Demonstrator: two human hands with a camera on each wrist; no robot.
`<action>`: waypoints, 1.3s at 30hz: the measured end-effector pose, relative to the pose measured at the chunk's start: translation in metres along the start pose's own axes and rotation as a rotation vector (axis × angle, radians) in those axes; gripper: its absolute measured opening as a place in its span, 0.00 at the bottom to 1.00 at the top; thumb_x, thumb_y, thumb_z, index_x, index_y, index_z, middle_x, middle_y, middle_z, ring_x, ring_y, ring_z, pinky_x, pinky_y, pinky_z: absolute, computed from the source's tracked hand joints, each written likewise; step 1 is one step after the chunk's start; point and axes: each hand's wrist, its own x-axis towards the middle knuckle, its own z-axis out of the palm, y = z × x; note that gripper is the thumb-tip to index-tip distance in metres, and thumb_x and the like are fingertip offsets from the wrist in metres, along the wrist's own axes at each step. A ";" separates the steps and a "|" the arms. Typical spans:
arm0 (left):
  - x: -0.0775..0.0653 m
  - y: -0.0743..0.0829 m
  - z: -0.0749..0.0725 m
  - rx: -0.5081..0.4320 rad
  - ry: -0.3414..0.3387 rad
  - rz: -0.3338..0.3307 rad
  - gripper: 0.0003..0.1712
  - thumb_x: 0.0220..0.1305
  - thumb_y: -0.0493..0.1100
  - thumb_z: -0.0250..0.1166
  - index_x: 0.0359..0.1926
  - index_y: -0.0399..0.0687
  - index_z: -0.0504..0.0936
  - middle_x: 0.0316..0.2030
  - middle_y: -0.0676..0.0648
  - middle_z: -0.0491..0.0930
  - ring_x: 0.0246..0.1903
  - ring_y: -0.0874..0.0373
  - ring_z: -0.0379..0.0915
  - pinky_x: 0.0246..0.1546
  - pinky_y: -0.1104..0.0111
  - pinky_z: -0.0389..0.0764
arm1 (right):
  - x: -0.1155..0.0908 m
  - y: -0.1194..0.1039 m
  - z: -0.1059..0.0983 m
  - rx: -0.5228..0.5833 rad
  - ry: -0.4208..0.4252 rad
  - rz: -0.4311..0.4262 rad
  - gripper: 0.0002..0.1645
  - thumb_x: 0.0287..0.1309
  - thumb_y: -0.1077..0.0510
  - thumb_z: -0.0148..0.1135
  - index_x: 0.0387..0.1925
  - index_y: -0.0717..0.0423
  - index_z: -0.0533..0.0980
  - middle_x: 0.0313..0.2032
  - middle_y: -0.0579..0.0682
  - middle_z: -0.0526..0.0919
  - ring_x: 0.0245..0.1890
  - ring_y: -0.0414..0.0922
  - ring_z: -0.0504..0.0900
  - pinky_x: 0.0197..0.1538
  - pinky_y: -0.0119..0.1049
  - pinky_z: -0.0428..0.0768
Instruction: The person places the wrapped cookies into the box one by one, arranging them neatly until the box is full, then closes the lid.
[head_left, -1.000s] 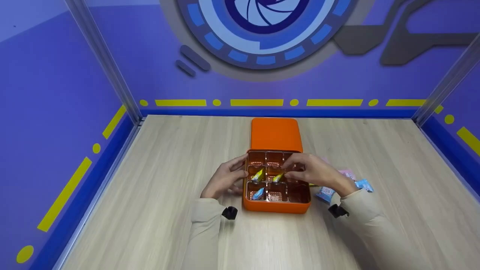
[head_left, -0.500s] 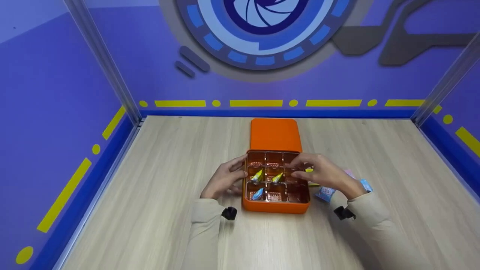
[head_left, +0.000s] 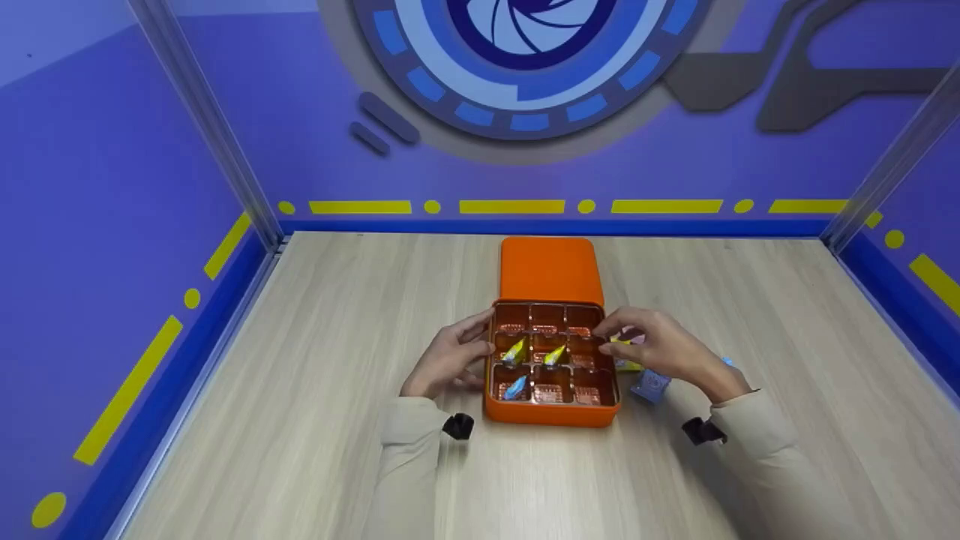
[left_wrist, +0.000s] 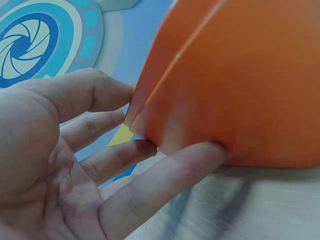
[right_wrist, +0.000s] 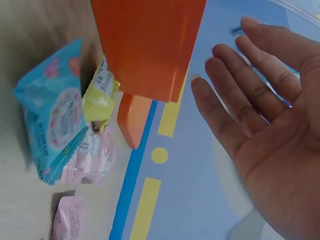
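An orange box (head_left: 551, 415) with a clear divided insert sits mid-table. Yellow candy packets stand in its middle-left compartment (head_left: 514, 351) and centre compartment (head_left: 555, 355); a blue candy packet (head_left: 516, 388) lies in the front-left one. My left hand (head_left: 448, 356) touches the box's left side, and in the left wrist view its fingertips rest against the orange wall (left_wrist: 240, 90). Over the box's right edge hovers my right hand (head_left: 664, 349); the right wrist view shows its fingers extended, with nothing held.
Right of the box lie loose packets: blue (right_wrist: 55, 115), yellow (right_wrist: 100, 100) and pink (right_wrist: 90, 155), with another pink packet (right_wrist: 69, 217) apart from them. An orange lid (head_left: 551, 270) lies behind the box. Printed panels (head_left: 525, 176) bound the table.
My right hand has moved rightward from above the centre compartment to the box's right edge. The left hand and the packets in the box stay as they were.
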 end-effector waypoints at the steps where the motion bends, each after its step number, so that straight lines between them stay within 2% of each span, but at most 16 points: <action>1: 0.000 0.000 0.000 0.000 0.000 0.002 0.39 0.72 0.33 0.63 0.81 0.52 0.66 0.77 0.40 0.66 0.63 0.44 0.79 0.27 0.61 0.89 | -0.001 0.001 0.000 -0.002 0.005 0.001 0.12 0.68 0.62 0.72 0.51 0.59 0.86 0.48 0.54 0.89 0.48 0.52 0.86 0.54 0.52 0.86; 5: 0.000 0.000 0.000 -0.003 0.002 0.000 0.40 0.72 0.33 0.63 0.82 0.53 0.66 0.77 0.40 0.66 0.63 0.45 0.79 0.29 0.60 0.89 | -0.005 0.005 -0.001 0.002 0.029 0.007 0.12 0.66 0.64 0.73 0.50 0.59 0.86 0.48 0.52 0.89 0.47 0.52 0.87 0.52 0.48 0.87; 11: 0.001 -0.001 0.000 -0.006 0.004 0.001 0.39 0.72 0.33 0.64 0.81 0.52 0.66 0.77 0.39 0.66 0.63 0.43 0.79 0.29 0.58 0.90 | -0.011 0.012 -0.003 0.010 0.044 0.017 0.13 0.65 0.66 0.73 0.50 0.59 0.86 0.49 0.53 0.88 0.47 0.54 0.87 0.52 0.52 0.87; 21: -0.001 0.001 0.001 -0.005 0.013 -0.011 0.39 0.72 0.33 0.64 0.81 0.55 0.67 0.77 0.41 0.66 0.62 0.44 0.79 0.27 0.61 0.89 | -0.017 0.022 -0.002 -0.010 0.061 0.100 0.13 0.65 0.68 0.72 0.51 0.62 0.85 0.52 0.57 0.87 0.50 0.61 0.86 0.54 0.55 0.86; 32: 0.001 -0.003 0.000 -0.001 0.000 0.019 0.39 0.73 0.34 0.63 0.81 0.52 0.66 0.77 0.38 0.66 0.64 0.44 0.78 0.26 0.63 0.88 | -0.022 0.030 0.002 -0.037 0.030 0.196 0.16 0.64 0.68 0.73 0.54 0.63 0.85 0.53 0.59 0.86 0.51 0.59 0.85 0.55 0.56 0.85; 39: 0.000 -0.003 0.000 0.012 0.003 0.025 0.39 0.72 0.35 0.64 0.81 0.51 0.66 0.77 0.38 0.66 0.64 0.43 0.78 0.25 0.65 0.87 | -0.021 0.031 0.004 -0.038 -0.031 0.241 0.18 0.64 0.68 0.72 0.55 0.63 0.83 0.51 0.59 0.85 0.45 0.55 0.86 0.49 0.51 0.89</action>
